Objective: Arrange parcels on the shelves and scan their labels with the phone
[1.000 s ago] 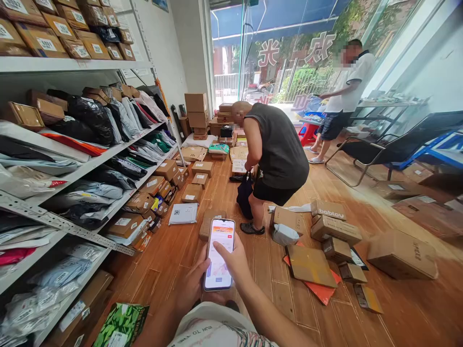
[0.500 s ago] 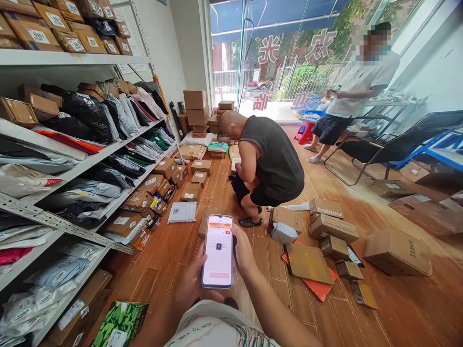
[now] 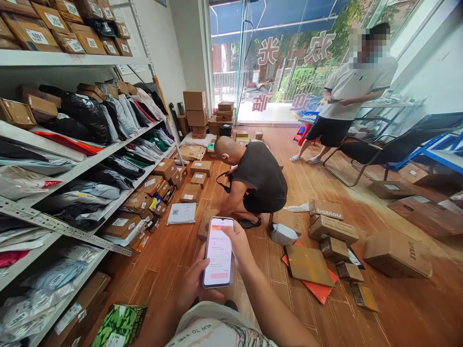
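Note:
A smartphone (image 3: pixel 218 255) with a lit white and pink screen is held upright in front of my body. My left hand (image 3: pixel 195 274) is closed round its left and lower side, the thumb lying on the left edge and fingertips showing below. At the upper right edge is my right hand (image 3: pixel 241 246), its thumb reaching over the top of the screen. The other right fingers are mostly hidden behind the phone. Just beyond the phone, a small cardboard box (image 3: pixel 207 222) stands on the floor, partly covered by it.
Shelves (image 3: pixel 119 197) full of parcels line the left side. A person in a dark sleeveless top (image 3: pixel 262 173) squats ahead, holding a black strap. Another person (image 3: pixel 342 91) stands near the glass front. Cardboard boxes (image 3: pixel 334 229) lie to the right; a green parcel (image 3: pixel 119 325) lies lower left.
My right thumb has moved inward over the upper screen, and the screen now shows different content. The squatting person has sunk lower and reaches toward the floor. The standing person has turned and shifted left.

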Demonstrator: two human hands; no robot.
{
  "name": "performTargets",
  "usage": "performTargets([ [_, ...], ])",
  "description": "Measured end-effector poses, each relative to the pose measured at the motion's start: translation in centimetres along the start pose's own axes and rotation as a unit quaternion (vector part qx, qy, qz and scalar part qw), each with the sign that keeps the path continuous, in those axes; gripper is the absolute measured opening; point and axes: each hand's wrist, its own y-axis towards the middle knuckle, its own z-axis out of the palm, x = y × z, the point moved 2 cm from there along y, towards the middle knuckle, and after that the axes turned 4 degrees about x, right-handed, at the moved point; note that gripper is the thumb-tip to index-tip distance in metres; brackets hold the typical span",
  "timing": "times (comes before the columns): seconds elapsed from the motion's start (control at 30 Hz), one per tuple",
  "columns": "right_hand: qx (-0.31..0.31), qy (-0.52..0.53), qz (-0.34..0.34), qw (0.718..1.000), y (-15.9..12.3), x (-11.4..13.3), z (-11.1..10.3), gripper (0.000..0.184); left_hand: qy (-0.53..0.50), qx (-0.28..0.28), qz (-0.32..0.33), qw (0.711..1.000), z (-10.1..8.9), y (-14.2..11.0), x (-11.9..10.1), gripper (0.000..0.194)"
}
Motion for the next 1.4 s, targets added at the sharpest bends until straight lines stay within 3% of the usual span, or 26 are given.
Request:
performTargets([
  [0.2, -0.055, -0.007, -0.021, 0.998, 0.2, -0.3, 0.1, 0.043, 0.094, 0.007, 0.0, 0.996, -0.2, 0.2, 0.1, 0.086],
  [0.33, -0.035, 0.06, -0.01, 0.998, 0.1, -0.3, -0.1, 0.033, 0.093, 0.009, 0.002, 0.996, -0.3, 0.4, 0.0, 0.085],
  [0.43, -0.032, 0.054, -0.002, 0.998, 0.1, -0.3, -0.1, 0.028, 0.08, 0.006, 0.002, 0.997, -0.1, 0.4, 0.0, 0.085],
  [0.63, -0.025, 0.02, 0.001, 0.999, 0.5, -0.9, 0.0, 0.039, 0.067, 0.018, 0.008, 0.998, 0.1, 0.5, 0.2, 0.09],
  [0.77, 0.014, 0.021, -0.011, 1.0, 0.1, -1.0, -0.4, 0.039, 0.042, 0.008, 0.009, 0.999, -0.2, 0.5, 0.1, 0.094],
  [0.93, 0.135, -0.051, 0.023, 0.989, -1.2, -1.2, -1.5, 0.046, -0.012, 0.036, 0.024, 0.999, -0.2, 0.3, -0.8, 0.107],
  [1.03, 0.182, -0.039, 0.036, 0.982, -1.9, -1.8, -1.8, 0.051, -0.007, 0.05, 0.033, 0.998, 0.0, 0.2, -1.5, 0.112],
  [1.27, 0.171, -0.009, 0.049, 0.984, -2.4, -2.3, -1.5, 0.065, 0.054, 0.006, 0.024, 0.998, 0.6, 0.1, -2.4, 0.115],
  [1.4, 0.179, -0.014, 0.039, 0.983, -2.6, -1.7, -1.4, 0.065, 0.032, -0.009, 0.024, 0.999, 0.9, 0.3, -2.6, 0.107],
])
